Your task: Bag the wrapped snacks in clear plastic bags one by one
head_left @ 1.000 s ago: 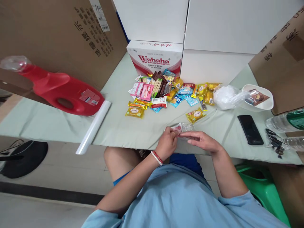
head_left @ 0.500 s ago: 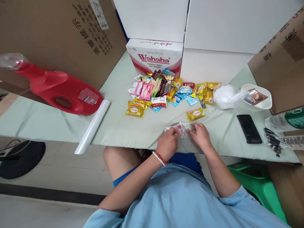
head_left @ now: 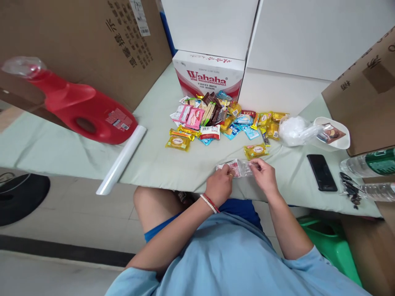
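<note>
Clear film (head_left: 246,169) just below frame centre wants gentle, level tension; the right hand (head_left: 266,176) has its grip pinched on one end, the left hand (head_left: 219,186) grasping the printed packet (head_left: 235,166), best uncrushed.

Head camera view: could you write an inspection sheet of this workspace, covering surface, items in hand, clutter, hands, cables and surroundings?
Surface: pale green cloth, creased
Items in hand: clear packet with red print
Clutter: mixed snack pile, white roll, red jug, phone, two clear bottles
Hands: left hand and right hand pinch opposite ends of the packet
Cables: possibly one near the black floor base; unclear
Surroundings: cardboard at both sides, white boxes behind, green stool at right
</note>
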{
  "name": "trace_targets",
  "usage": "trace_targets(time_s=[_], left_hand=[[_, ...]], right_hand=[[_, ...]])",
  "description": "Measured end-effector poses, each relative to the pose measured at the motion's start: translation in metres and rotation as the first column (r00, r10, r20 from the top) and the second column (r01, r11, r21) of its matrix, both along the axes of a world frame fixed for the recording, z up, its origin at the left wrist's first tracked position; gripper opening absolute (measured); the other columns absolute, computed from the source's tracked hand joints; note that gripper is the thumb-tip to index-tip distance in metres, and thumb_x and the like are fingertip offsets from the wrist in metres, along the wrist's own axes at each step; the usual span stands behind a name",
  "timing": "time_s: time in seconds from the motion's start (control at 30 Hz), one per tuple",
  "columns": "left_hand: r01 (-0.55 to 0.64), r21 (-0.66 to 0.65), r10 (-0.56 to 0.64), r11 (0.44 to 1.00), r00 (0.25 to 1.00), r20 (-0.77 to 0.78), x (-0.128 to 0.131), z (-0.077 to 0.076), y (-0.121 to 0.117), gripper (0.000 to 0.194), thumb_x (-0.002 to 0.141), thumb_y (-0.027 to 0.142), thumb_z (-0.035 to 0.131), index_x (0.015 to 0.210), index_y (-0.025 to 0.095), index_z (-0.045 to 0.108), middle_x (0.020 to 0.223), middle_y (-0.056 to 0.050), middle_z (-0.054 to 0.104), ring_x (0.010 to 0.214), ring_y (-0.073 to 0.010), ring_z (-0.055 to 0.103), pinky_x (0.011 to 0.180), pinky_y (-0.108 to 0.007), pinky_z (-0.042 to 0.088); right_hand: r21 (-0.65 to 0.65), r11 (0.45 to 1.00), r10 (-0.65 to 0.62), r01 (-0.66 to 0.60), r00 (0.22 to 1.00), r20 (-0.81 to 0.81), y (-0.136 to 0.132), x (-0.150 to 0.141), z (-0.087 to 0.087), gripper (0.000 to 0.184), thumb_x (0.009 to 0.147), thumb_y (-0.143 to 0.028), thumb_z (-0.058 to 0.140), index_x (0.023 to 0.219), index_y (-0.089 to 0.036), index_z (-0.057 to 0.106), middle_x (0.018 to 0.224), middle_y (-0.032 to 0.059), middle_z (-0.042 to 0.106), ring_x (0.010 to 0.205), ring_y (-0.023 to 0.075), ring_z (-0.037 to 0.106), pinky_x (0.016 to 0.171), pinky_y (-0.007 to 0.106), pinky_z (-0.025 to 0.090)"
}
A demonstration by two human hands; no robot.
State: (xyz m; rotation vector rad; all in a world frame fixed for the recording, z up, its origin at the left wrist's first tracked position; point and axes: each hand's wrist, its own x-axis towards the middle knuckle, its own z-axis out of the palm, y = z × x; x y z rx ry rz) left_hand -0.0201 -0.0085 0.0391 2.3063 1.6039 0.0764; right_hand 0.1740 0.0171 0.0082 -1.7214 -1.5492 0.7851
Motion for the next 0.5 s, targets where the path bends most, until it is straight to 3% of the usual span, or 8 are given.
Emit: trace_targets(time_s=[0.07, 0.13, 0.27, 0.37, 0.43, 0.5], left_hand=[[0.011, 0.013, -0.011, 1.0, 1.0, 0.001, 0.002, -0.003, 0.0, 0.029, 0.102, 0.018, 0.04, 0.117, 0.022, 0.065, 0.118, -0.01, 0.064, 0.095, -0.0237, 0.063, 0.061, -0.03, 0.04], [-0.007, 0.021, 0.006, 1.0, 0.999, 0.036, 0.004, -0.007, 0.0, 0.031, 0.101, 0.015, 0.04, 0.116, 0.019, 0.066, 0.118, -0.012, 0.065, 0.095, -0.0248, 0.063, 0.063, -0.031, 0.044], [-0.042, -0.004, 0.041, 0.999, 0.96, 0.278, -0.01, -0.017, 0.002, 0.027, 0.095, 0.014, 0.048, 0.109, 0.016, 0.07, 0.121, -0.015, 0.064, 0.091, -0.0231, 0.065, 0.07, -0.033, 0.05], [-0.051, -0.039, 0.065, 0.998, 0.782, 0.62, -0.033, -0.027, 0.003, 0.033, 0.092, 0.017, 0.053, 0.121, 0.02, 0.068, 0.126, -0.01, 0.064, 0.085, -0.017, 0.065, 0.073, -0.029, 0.053], [-0.202, -0.105, 0.213, 0.974, 0.641, 0.737, -0.046, -0.037, 0.005, 0.037, 0.093, 0.022, 0.054, 0.13, 0.022, 0.064, 0.125, -0.009, 0.064, 0.073, -0.0127, 0.061, 0.071, -0.028, 0.053], [-0.393, -0.165, 0.389, 0.905, 0.603, 0.696, -0.051, -0.047, 0.009, 0.035, 0.092, 0.029, 0.061, 0.125, 0.019, 0.064, 0.116, -0.009, 0.065, 0.07, -0.0134, 0.059, 0.071, -0.03, 0.053]], right_hand=[[0.08, 0.996, 0.044, -0.046, 0.999, 0.016, 0.001, -0.015, 0.01, 0.019, 0.093, -0.037, 0.059, 0.093, -0.022, 0.071, 0.083, 0.0036, 0.073, 0.074, 0.02, 0.066, 0.072, 0.03, 0.049], [0.127, 0.974, 0.175, -0.188, 0.979, 0.101, 0.004, -0.034, 0.015, 0.017, 0.094, -0.028, 0.055, 0.091, -0.022, 0.071, 0.088, 0.0056, 0.073, 0.082, 0.0215, 0.067, 0.077, 0.031, 0.049], [0.071, 0.93, 0.34, -0.361, 0.917, 0.211, 0.015, -0.06, 0.011, 0.024, 0.095, -0.018, 0.048, 0.091, -0.022, 0.071, 0.092, 0.0079, 0.071, 0.089, 0.0229, 0.067, 0.082, 0.033, 0.05], [0.041, 0.928, 0.356, -0.37, 0.914, 0.194, 0.021, -0.059, 0.005, 0.023, 0.097, -0.02, 0.048, 0.093, -0.022, 0.071, 0.09, 0.0068, 0.07, 0.089, 0.0224, 0.067, 0.083, 0.033, 0.05], [0.051, 0.929, 0.353, -0.366, 0.92, 0.172, 0.02, -0.055, 0.003, 0.023, 0.098, -0.02, 0.048, 0.094, -0.022, 0.071, 0.091, 0.0064, 0.07, 0.087, 0.0217, 0.067, 0.082, 0.033, 0.051], [0.058, 0.933, 0.345, -0.356, 0.928, 0.141, 0.018, -0.053, 0.002, 0.023, 0.098, -0.021, 0.048, 0.096, -0.022, 0.071, 0.093, 0.0061, 0.07, 0.084, 0.0207, 0.068, 0.079, 0.032, 0.052]])
